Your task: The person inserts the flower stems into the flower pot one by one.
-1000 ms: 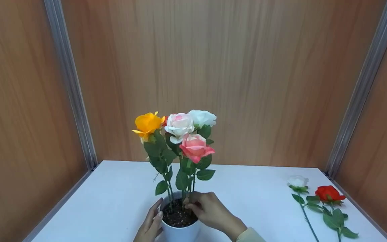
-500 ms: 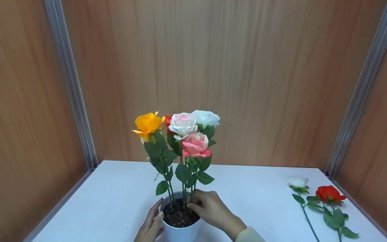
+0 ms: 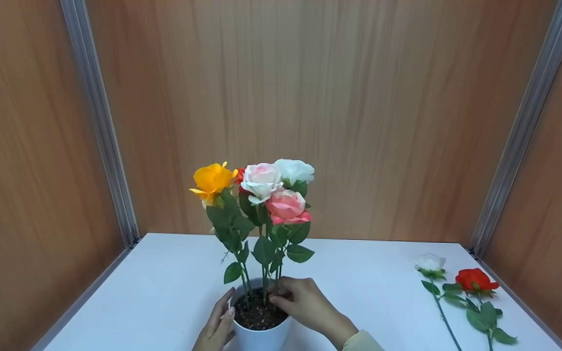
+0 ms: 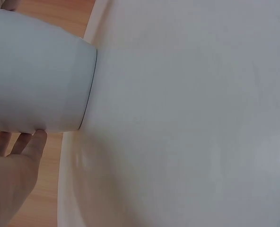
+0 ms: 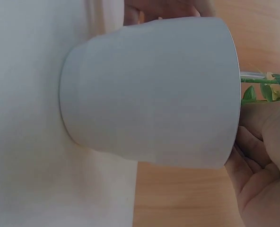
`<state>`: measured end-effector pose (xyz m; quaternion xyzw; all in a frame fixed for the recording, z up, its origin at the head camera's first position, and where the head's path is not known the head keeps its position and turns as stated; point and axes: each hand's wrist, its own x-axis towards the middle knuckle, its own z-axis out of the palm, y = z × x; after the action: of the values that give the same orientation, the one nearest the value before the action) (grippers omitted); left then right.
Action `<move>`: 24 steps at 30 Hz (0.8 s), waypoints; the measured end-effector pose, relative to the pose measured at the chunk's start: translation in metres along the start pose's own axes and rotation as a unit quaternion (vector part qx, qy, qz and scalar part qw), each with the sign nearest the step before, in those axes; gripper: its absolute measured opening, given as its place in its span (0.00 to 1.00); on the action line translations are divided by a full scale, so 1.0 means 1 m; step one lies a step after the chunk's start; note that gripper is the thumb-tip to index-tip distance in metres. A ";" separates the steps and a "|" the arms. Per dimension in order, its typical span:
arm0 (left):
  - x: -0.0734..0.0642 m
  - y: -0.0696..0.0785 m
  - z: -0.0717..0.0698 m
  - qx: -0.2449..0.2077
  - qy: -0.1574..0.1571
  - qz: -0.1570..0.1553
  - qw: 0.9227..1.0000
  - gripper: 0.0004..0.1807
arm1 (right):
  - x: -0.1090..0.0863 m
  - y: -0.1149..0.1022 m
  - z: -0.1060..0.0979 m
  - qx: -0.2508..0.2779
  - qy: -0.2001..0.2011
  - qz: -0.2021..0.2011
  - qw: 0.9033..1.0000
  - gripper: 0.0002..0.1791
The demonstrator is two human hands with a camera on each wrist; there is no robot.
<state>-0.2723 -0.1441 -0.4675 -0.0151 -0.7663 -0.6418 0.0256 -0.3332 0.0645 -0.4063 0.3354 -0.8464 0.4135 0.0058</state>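
Though apart from pot (image 3: 261, 340), loose red rose (image 3: 475, 280)

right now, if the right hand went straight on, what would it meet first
Probably the thin green stems in the white round pot, left of the right hand; depth is unclear.

No readable text, label, brand, number or sign appears in any of the three views
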 end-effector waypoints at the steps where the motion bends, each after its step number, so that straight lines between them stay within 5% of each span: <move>1: 0.000 0.000 0.000 0.001 -0.001 -0.001 1.000 0.41 | -0.001 -0.001 -0.001 0.001 0.000 0.001 1.000 0.08; 24: 0.001 0.000 0.002 0.006 0.013 -0.014 1.000 0.43 | -0.018 0.002 -0.027 0.015 0.018 -0.031 0.999 0.11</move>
<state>-0.2733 -0.1419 -0.4674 0.0045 -0.7699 -0.6376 0.0263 -0.3274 0.0945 -0.3946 0.3539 -0.8293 0.4315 0.0288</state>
